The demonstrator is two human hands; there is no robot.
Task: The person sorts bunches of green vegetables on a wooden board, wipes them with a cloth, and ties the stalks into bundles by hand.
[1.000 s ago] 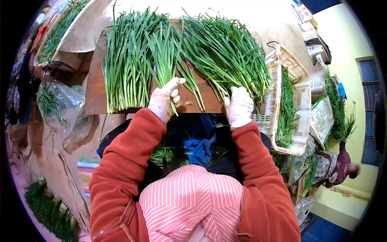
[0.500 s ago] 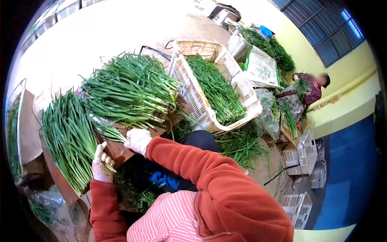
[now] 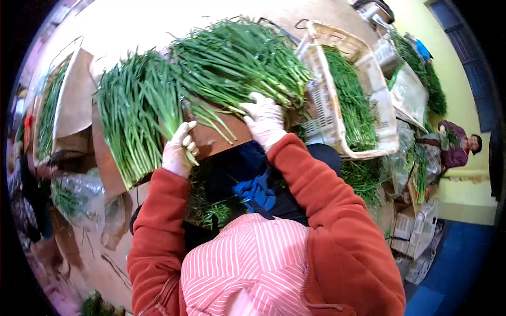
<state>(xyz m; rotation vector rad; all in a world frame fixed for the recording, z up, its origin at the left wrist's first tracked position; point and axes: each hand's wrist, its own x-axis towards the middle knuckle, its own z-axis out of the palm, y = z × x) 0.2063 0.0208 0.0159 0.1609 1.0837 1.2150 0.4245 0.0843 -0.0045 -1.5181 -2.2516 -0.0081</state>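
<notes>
Two heaps of long green chives lie on a brown board [image 3: 213, 142]. My left hand [image 3: 178, 150], in a pale glove, is closed round several stalks at the near right edge of the left heap [image 3: 139, 113]. A stalk end pokes out below its fingers. My right hand [image 3: 265, 121], also gloved, touches the pale stalk ends of the right heap [image 3: 237, 60]; its thumb and fingers are apart. Between the hands a few loose chives [image 3: 213, 117] lie across the board, their ends toward me.
A white plastic crate [image 3: 387, 113] holding more chives stands right of the board. At left are another chive-filled box [image 3: 52, 108] and a clear plastic bag [image 3: 79, 197]. A co-worker [image 3: 457, 145] holds greens at far right. Cut greens [image 3: 363, 181] lie beneath the crate.
My right hand has let go of the small bunch and moved right to the right heap. My left hand stays by the left heap, its fingers more curled. The view has turned left.
</notes>
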